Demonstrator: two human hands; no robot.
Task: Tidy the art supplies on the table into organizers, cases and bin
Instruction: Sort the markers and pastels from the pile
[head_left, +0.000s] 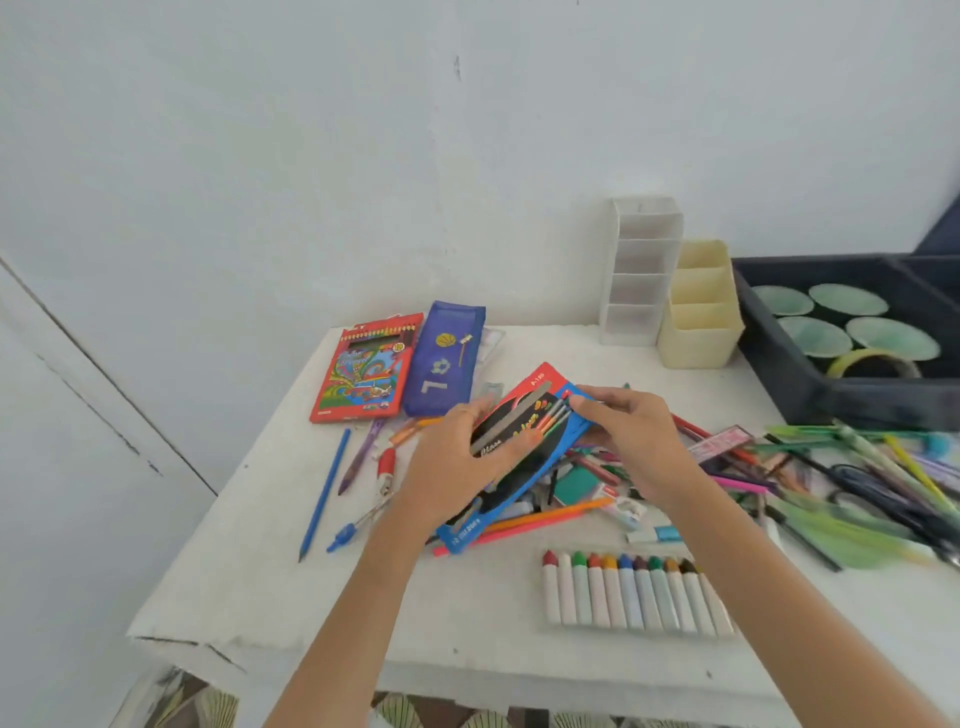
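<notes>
Above the pile in the middle of the table I hold a flat blue, red and black pencil case (524, 447). My left hand (457, 467) grips its left side, thumb over the front. My right hand (631, 431) pinches its upper right end, where several pencil tips stick out. Under and around it lie loose pencils, pens and erasers (587, 483). A row of crayons (631, 597) lies near the front edge. A white tiered organizer (641, 270) and a cream organizer (698, 312) stand at the back, beside a dark bin (789, 374).
A red coloured-pencil box (363, 369) and a blue zip pouch (447, 358) lie at the back left. A blue pencil (324, 499) and a compass (363, 519) lie left of the pile. Scissors and green pens (862, 483) crowd the right. The bin holds green bowls and a tape roll (872, 364).
</notes>
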